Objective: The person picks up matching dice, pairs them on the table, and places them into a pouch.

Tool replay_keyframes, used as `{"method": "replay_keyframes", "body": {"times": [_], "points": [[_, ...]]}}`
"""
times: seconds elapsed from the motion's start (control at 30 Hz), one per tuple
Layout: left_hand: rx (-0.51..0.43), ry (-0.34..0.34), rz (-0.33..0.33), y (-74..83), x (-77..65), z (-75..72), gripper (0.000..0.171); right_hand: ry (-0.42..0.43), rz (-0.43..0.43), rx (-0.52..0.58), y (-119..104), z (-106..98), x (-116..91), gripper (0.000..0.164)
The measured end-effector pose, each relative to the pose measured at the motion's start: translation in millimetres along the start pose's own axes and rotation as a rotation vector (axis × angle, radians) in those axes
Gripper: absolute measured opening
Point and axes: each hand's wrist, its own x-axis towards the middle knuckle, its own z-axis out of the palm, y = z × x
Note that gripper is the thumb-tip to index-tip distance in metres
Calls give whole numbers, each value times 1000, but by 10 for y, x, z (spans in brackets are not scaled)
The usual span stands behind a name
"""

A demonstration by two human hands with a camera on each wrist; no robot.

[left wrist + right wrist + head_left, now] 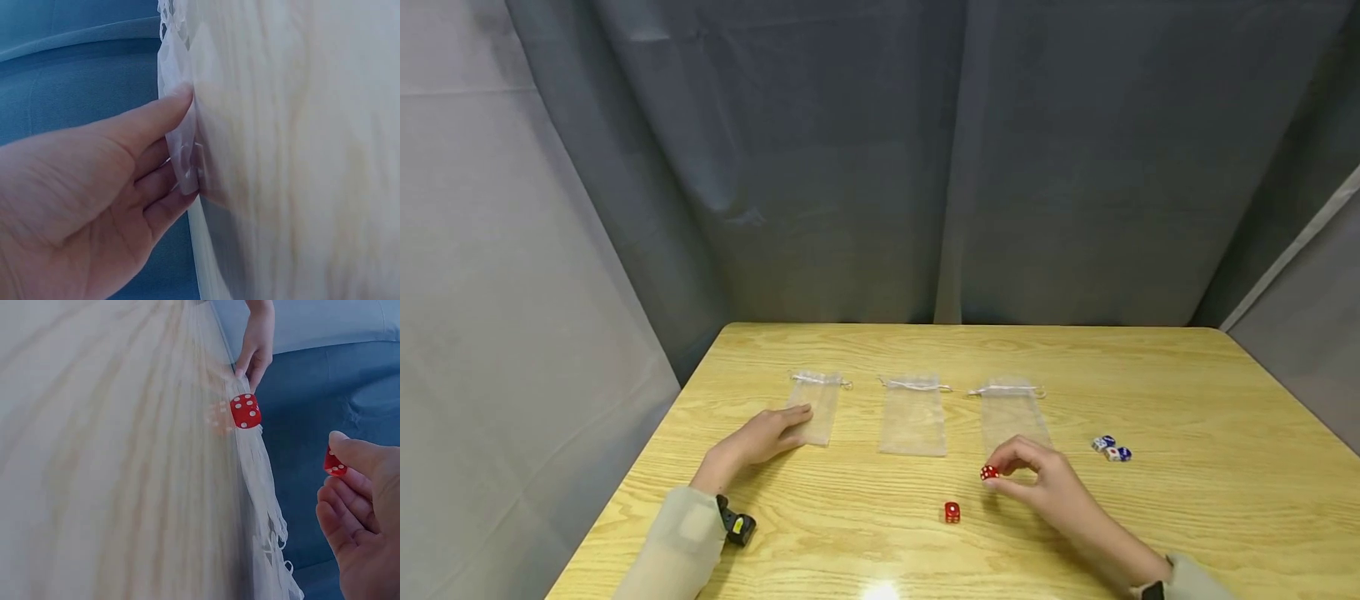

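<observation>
My right hand (1037,479) pinches a red die (990,472) with white dots between thumb and fingertips, just above the table near the right bag's lower end. A second red die (952,512) sits on the table to its left; it also shows in the right wrist view as a red die (245,411). My left hand (763,437) rests on the left sheer drawstring bag (822,412), fingertips touching its lower part. In the left wrist view the bag's gauzy fabric (175,62) lies against the thumb and fingers.
Two more sheer bags lie flat in the row, a middle bag (913,421) and a right bag (1013,412). Several white and blue dice (1112,453) are clustered to the right on the wooden table (1150,375). A dark curtain (850,167) hangs behind.
</observation>
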Motion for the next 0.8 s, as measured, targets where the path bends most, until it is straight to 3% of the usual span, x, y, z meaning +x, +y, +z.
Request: {"method": "replay_keyframes", "body": {"times": [0.3, 0.57, 0.8], "points": [[-7, 7, 2, 30, -13, -18, 46, -57, -101, 2, 18, 78, 2, 25], [-17, 49, 41, 21, -32, -1, 47, -132, -60, -17, 3, 95, -12, 22], [-23, 22, 0, 8, -7, 10, 47, -193, -53, -16, -10, 115, -30, 19]]}}
